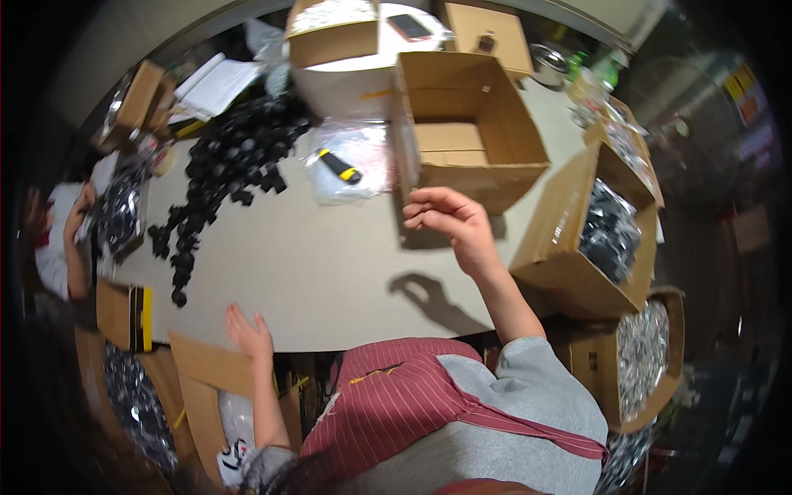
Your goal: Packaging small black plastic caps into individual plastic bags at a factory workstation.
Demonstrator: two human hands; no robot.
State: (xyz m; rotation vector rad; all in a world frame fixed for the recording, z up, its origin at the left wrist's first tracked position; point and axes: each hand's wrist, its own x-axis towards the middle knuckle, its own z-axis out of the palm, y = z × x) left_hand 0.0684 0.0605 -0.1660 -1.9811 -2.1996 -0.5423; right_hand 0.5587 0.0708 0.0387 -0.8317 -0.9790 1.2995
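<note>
My right hand (458, 224) is raised above the table, just in front of the near left corner of an open cardboard box (520, 177). Its fingers are bent toward the thumb in a pinch, and anything between the tips is too small to make out. At the table's front edge, my left hand (250, 332) has its fingers apart and holds nothing. Many small black pieces (239, 157) lie in a long heap on the left of the table. Beyond my hands, a black and yellow utility knife (339, 167) rests on clear plastic bags (363, 140).
Cartons of wrapped dark parts (609, 235) and shiny clear packets (643, 355) crowd the right side. A box of white pieces (334, 45) and a phone (409, 28) sit at the back. At the far left is another person's arm (76, 247). Below my left hand stands an open carton (198, 388).
</note>
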